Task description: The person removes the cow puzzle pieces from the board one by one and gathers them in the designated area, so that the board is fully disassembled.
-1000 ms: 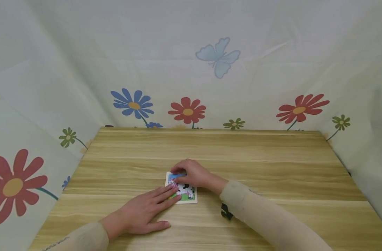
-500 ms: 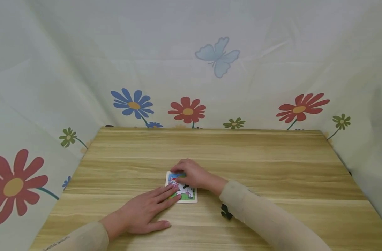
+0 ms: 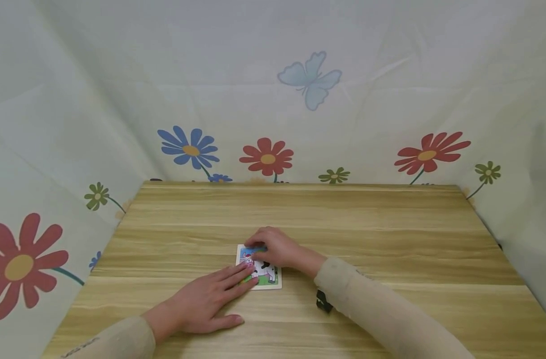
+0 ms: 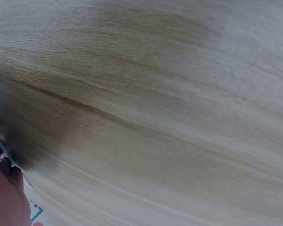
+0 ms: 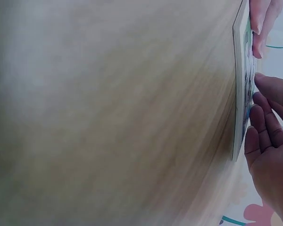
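Note:
A small, thick, square board with a cow picture point(image 3: 266, 274) lies flat on the wooden table, white-rimmed, with blue sky and green grass. My left hand point(image 3: 205, 301) rests palm down, its straight fingers on the board's near left part and its thumb spread on the table. From the right my right hand point(image 3: 274, 248) reaches over the board, fingers curled at its far edge and thumb on its face. In the right wrist view the right hand point(image 5: 273, 127) and the board's pale side edge point(image 5: 239, 94) show. Whether a loose piece sits under the fingertips is hidden.
The wooden table point(image 3: 367, 219) is backed by a white cloth point(image 3: 210, 65) printed with flowers and a butterfly. A small black object point(image 3: 323, 302) shows at the underside of the right sleeve point(image 3: 371, 299).

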Demonstrator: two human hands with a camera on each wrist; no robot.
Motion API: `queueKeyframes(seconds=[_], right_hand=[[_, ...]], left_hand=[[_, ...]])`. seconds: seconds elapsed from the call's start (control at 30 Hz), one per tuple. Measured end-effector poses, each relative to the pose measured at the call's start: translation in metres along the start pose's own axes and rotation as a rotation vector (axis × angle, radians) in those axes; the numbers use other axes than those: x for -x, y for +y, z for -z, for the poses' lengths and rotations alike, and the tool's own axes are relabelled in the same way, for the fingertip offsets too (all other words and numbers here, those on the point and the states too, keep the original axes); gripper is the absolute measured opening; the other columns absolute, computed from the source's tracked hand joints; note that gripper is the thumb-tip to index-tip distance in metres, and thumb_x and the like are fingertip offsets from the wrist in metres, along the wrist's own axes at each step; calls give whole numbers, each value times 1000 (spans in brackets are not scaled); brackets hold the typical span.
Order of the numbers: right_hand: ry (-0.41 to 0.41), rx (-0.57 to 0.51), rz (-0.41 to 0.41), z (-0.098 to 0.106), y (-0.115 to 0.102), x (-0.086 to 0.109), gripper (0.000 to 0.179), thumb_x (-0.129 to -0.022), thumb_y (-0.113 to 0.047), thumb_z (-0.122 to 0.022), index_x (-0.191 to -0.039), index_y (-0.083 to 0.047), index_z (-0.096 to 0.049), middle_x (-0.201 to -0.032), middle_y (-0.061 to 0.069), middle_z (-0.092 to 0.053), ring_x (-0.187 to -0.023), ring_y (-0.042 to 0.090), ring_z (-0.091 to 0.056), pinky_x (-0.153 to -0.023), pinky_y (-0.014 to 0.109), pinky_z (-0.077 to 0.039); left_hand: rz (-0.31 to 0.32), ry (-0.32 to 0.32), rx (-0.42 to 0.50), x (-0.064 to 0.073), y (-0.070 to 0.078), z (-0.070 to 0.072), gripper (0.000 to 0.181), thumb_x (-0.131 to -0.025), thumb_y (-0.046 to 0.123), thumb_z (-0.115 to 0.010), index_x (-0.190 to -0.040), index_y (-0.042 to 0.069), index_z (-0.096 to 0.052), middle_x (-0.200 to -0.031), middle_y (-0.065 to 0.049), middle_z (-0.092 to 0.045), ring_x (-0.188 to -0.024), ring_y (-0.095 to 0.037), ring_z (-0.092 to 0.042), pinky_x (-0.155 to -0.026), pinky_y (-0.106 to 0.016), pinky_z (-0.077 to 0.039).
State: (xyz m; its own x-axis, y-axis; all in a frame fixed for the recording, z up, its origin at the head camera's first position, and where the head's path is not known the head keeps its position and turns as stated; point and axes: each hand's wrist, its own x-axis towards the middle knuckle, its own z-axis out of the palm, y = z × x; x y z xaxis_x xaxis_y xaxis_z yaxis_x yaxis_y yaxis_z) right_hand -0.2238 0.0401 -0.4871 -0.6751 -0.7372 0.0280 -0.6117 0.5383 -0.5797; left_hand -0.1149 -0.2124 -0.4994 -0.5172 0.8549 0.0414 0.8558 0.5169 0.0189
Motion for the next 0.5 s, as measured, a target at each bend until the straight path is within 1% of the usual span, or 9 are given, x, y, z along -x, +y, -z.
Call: queueKeyframes(seconds=[0.1, 0.37, 0.5], right_hand=[[-4, -12, -4, 0, 1, 1, 30, -102, -19, -76, -131, -13, -76, -124, 0, -74, -115, 14, -65, -107, 35, -52], [-16, -23, 19, 3, 3, 0, 29, -102, -17, -75, -131, -12, -76, -125, 1, -74, -115, 15, -66, -106, 36, -53], [-22, -38, 15, 5, 2, 0, 29, -102, -16, -75, -131, -11, -76, -125, 1, -74, -115, 15, -66, -106, 35, -53]], left_hand=[[0, -3, 2, 0, 0, 0, 78, -109, 63, -45, -171, 18, -30, -178, -8, -23, -162, -27, -27, -123, -44, -41], [-9, 0, 2, -1, -1, 1, 78, -109, 63, -46, -170, 17, -31, -178, -9, -24, -162, -27, -26, -123, -44, -40], [-5, -7, 9, -1, -2, 2, 78, -109, 63, -46, -171, 18, -31, -178, -9, -24, -162, -27, -26, -124, -44, -40]])
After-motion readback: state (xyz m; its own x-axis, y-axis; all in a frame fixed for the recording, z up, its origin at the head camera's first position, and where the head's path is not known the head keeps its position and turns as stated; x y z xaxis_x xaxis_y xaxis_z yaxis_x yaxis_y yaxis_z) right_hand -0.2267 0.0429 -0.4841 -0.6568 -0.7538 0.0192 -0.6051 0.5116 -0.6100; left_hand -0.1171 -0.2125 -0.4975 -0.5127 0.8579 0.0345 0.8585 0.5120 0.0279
